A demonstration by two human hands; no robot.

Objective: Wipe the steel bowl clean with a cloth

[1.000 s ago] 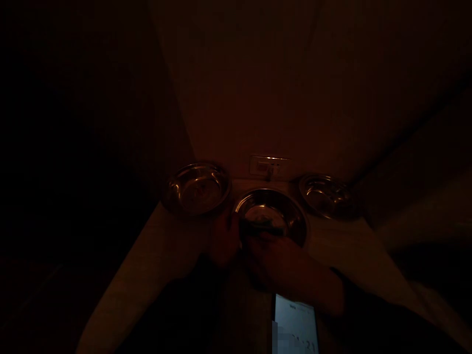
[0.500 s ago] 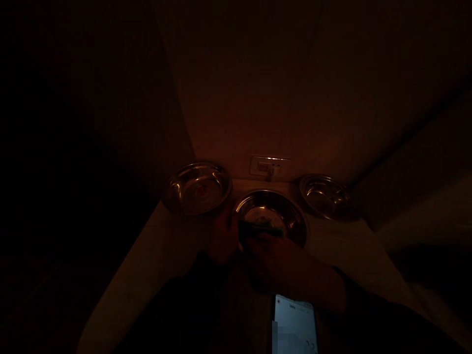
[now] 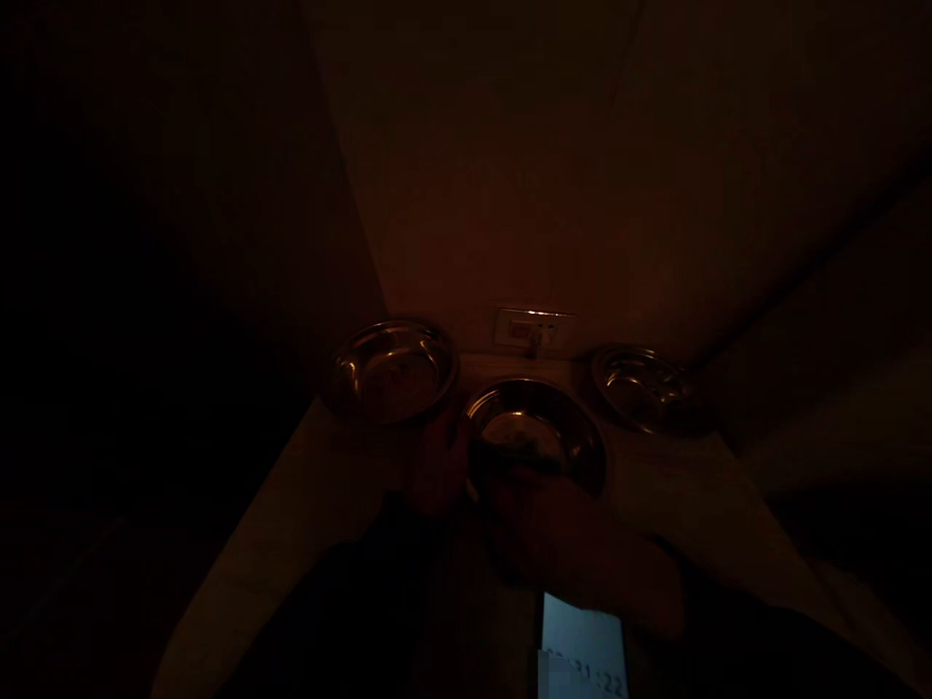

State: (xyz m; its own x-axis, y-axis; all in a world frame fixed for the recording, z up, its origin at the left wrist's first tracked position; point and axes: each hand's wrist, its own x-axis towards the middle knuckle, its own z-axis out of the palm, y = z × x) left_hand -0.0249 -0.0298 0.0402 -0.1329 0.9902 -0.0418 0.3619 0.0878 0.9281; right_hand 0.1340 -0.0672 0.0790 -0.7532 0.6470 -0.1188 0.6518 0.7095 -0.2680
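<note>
The scene is very dark. A round, shiny metal bowl stands in the middle of the tabletop, with a dark greenish mass inside it. My left hand is at the bowl's left rim; shadow hides its fingers, so a grip on the rim cannot be confirmed. Reaching over the near rim, my right hand has its fingers curled down at the dark mass. What lies in those fingers is too dark to make out. A lit phone lies below my right wrist, its screen showing blurred digits.
Behind my left hand is a wide metal dish. A metal plate with divided sections sits at the back right. A socket panel is on the wall behind the pale tabletop.
The picture has grown darker. My right hand has shifted slightly down within the bowl area, and the phone screen shows different content. My left hand stays at the rim.
</note>
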